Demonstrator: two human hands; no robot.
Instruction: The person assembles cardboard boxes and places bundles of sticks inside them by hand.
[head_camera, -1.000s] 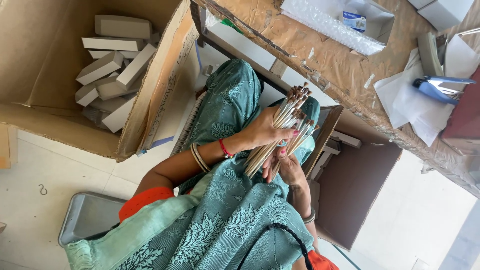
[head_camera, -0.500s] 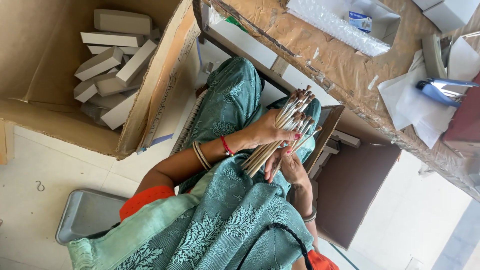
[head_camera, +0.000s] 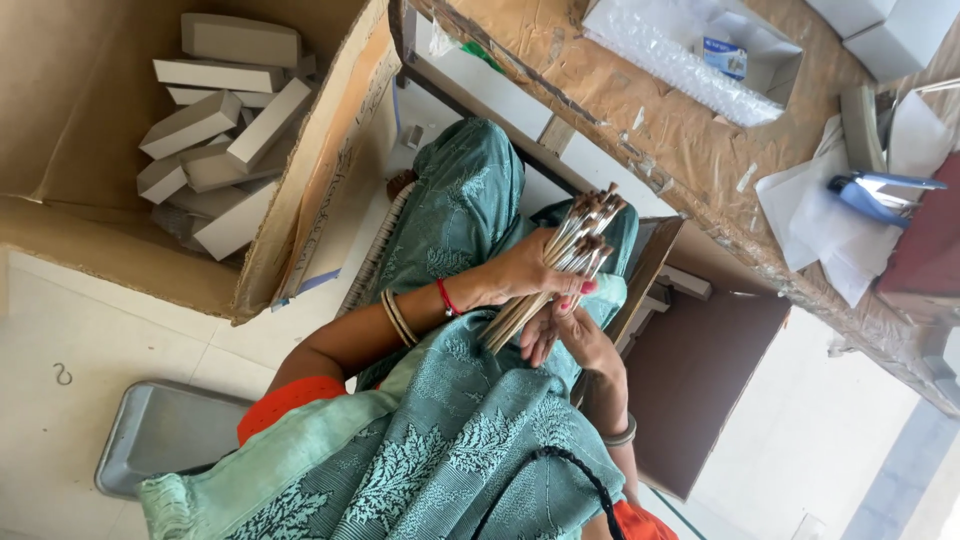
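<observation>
Brushes (head_camera: 570, 255), a thick bundle of thin sticks with dark tips, are lying over the person's lap, long axis slanting from the lap up toward the brown-papered table (head_camera: 690, 150). One hand (head_camera: 525, 270), bangled, looks like the left; it is wrapping around the bundle's middle, fingers pressed together. The other hand (head_camera: 570, 335) is cupping the lower ends from beneath, fingers loosely curled. A cardboard box (head_camera: 300, 200) of grey blocks is standing well apart.

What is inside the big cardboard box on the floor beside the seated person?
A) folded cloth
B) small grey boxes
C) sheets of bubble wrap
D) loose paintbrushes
B: the open cardboard box holds a jumble of small grey boxes, while the bundle of brushes is in the person's hands.
</observation>
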